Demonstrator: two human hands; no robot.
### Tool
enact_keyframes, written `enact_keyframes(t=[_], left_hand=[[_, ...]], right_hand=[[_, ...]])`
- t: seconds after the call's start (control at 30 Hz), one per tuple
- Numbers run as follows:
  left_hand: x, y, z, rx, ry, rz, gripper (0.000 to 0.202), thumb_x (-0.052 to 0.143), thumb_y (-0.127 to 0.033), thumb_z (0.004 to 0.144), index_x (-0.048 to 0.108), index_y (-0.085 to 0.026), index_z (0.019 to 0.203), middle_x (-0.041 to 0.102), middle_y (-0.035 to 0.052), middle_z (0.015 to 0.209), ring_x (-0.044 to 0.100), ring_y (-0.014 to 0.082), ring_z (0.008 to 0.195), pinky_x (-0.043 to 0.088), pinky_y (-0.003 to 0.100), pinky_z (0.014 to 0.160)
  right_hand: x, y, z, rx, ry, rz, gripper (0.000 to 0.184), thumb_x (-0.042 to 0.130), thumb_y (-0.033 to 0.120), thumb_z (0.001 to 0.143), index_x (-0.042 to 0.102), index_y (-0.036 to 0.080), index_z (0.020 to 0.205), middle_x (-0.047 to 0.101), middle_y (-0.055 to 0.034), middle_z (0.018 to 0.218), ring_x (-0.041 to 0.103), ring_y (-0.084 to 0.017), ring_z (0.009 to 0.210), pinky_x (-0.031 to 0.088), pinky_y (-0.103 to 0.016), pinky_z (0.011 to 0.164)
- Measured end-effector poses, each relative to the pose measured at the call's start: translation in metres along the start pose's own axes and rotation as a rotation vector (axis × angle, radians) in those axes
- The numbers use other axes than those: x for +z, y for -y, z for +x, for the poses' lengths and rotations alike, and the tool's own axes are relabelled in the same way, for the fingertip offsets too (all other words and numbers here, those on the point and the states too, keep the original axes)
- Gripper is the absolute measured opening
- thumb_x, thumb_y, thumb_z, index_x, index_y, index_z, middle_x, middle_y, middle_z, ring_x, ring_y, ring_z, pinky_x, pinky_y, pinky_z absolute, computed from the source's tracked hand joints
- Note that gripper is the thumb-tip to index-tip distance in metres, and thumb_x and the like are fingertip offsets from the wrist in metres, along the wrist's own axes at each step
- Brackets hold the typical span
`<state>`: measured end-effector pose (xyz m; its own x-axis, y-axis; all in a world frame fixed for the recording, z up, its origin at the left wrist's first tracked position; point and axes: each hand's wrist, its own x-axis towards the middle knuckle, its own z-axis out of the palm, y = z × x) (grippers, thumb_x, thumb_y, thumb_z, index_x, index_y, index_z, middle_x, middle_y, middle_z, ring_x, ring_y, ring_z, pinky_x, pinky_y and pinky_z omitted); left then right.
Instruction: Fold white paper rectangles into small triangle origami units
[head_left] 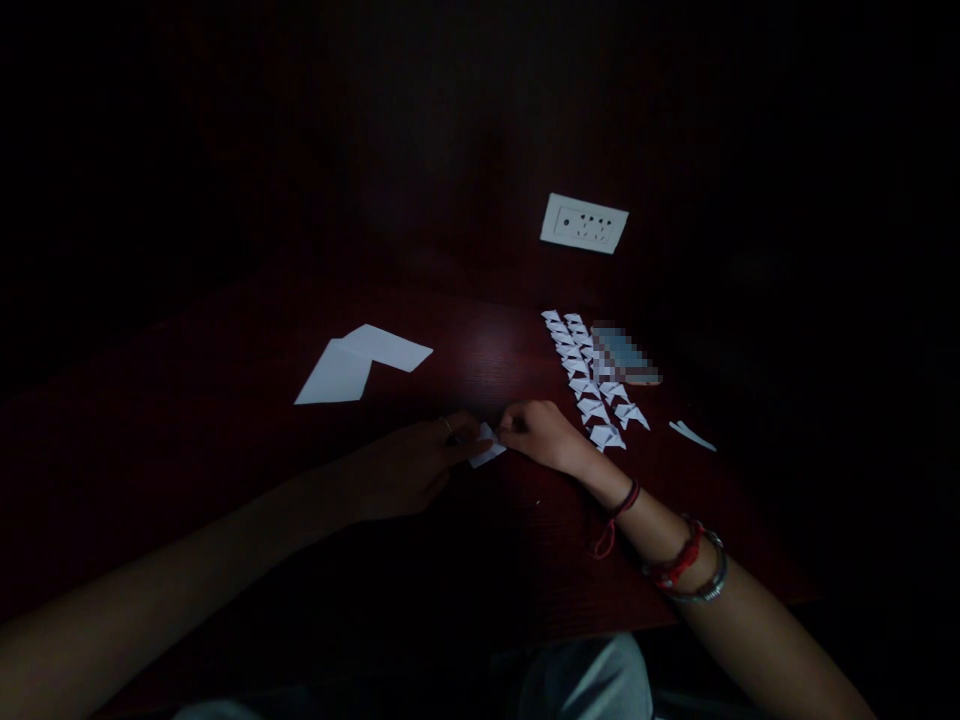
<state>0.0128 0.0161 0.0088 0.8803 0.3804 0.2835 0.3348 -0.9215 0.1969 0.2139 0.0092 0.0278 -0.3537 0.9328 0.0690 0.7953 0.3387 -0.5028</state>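
Observation:
A small white folded paper piece (486,448) lies on the dark red table (225,440), pinched between both my hands. My left hand (409,465), with a ring on one finger, presses its fingertips on the piece's left side. My right hand (541,434) has its fingers closed on the piece's right edge; red strings and a metal bangle circle that wrist. Just right of my right hand, several small folded white paper triangles (592,385) lie in two rows.
Two larger white paper sheets (360,362) lie overlapped at the left. A blurred flat object (624,356) rests beside the triangle rows. A thin paper strip (691,434) lies at the right. A white wall socket (583,223) sits behind the table.

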Motion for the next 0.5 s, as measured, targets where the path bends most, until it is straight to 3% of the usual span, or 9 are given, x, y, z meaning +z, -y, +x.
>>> enact_keyframes(t=[0.27, 0.4, 0.5], left_hand=[[0.001, 0.000, 0.002, -0.001, -0.018, -0.052, 0.059, 0.037, 0.001, 0.068, 0.037, -0.020, 0.123, 0.040, 0.0063, 0.120, 0.040, 0.0180, 0.108, 0.035, 0.032, 0.092], [0.000, 0.000, 0.002, -0.018, -0.013, -0.050, 0.058, 0.037, 0.002, 0.069, 0.038, -0.020, 0.123, 0.039, 0.0061, 0.120, 0.040, 0.0177, 0.107, 0.035, 0.032, 0.092], [-0.004, 0.002, 0.001, -0.030, 0.017, -0.061, 0.056, 0.037, 0.000, 0.071, 0.037, -0.021, 0.123, 0.040, 0.0055, 0.119, 0.042, 0.0168, 0.105, 0.036, 0.031, 0.091]], right_hand=[[0.005, -0.004, 0.000, -0.018, -0.076, -0.038, 0.009, 0.052, 0.017, 0.071, 0.059, 0.014, 0.067, 0.057, -0.0011, 0.064, 0.048, -0.008, 0.057, 0.033, -0.021, 0.054], [0.003, -0.005, -0.006, -0.188, -0.183, -0.062, 0.010, 0.049, 0.013, 0.074, 0.058, 0.014, 0.078, 0.054, -0.0015, 0.072, 0.048, -0.009, 0.065, 0.035, -0.020, 0.059], [-0.001, -0.005, -0.010, -0.348, -0.126, -0.138, 0.017, 0.043, 0.012, 0.079, 0.059, 0.015, 0.083, 0.052, -0.0032, 0.080, 0.048, -0.010, 0.072, 0.035, -0.020, 0.063]])
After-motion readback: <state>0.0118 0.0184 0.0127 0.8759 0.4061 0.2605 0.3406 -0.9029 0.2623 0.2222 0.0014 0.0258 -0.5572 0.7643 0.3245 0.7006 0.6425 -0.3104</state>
